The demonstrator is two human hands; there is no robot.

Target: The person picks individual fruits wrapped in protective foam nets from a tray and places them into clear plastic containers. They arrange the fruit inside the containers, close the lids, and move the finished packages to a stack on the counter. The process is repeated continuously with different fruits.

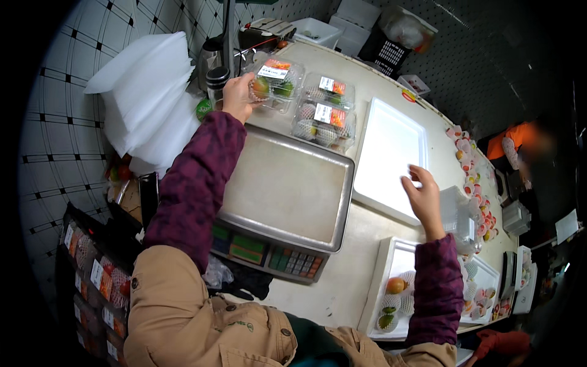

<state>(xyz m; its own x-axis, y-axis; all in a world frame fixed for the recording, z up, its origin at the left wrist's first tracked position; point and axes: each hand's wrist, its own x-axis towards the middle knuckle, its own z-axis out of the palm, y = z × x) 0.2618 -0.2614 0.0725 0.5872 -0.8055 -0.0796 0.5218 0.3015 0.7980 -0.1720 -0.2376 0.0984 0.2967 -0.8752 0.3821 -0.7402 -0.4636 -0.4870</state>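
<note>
My left hand is closed on the near left edge of a clear plastic fruit box, which holds red and green round fruits and bears a white and orange label. Two more labelled boxes of net-wrapped fruit sit just right of it. Below my left arm lies the steel pan of a weighing scale, bare, with a keypad on its near side. Over the right edge of a white foam tray, my right hand is raised, holding nothing, its fingers loosely bent and apart from the thumb.
A stack of white foam sheets rises at the left, beside a dark-lidded jar. At lower right, a second foam tray holds net-wrapped fruit. Clear containers stand beyond it. Another person in orange is at the far right.
</note>
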